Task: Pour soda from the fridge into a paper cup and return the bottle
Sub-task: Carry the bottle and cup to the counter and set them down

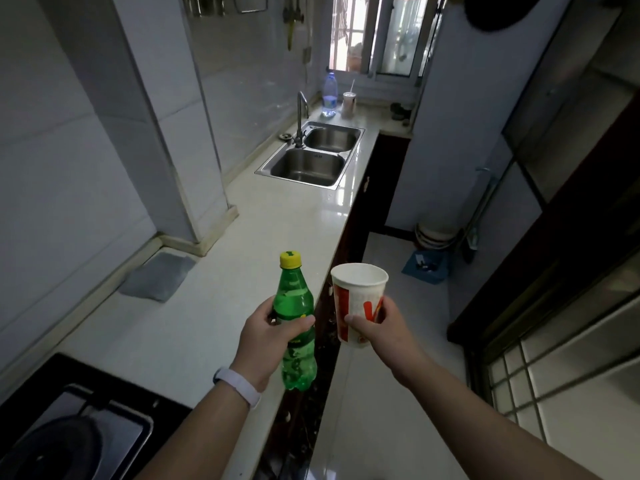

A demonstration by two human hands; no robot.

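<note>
My left hand (268, 336) grips a green soda bottle (296, 299) around its middle. The bottle is upright, its yellow cap on, held above the front edge of the white counter (214, 306). My right hand (375, 327) holds a white paper cup (356, 296) with a red print, upright and just right of the bottle, out over the floor. The cup's inside looks white; I cannot tell whether it holds liquid. Bottle and cup are a small gap apart.
A double steel sink (308, 154) with a tap sits farther along the counter. A clear water bottle (329, 95) and a cup with a straw (349, 103) stand by the window. A black gas hob (69, 427) lies at near left. A grey cloth (156, 277) lies by the wall.
</note>
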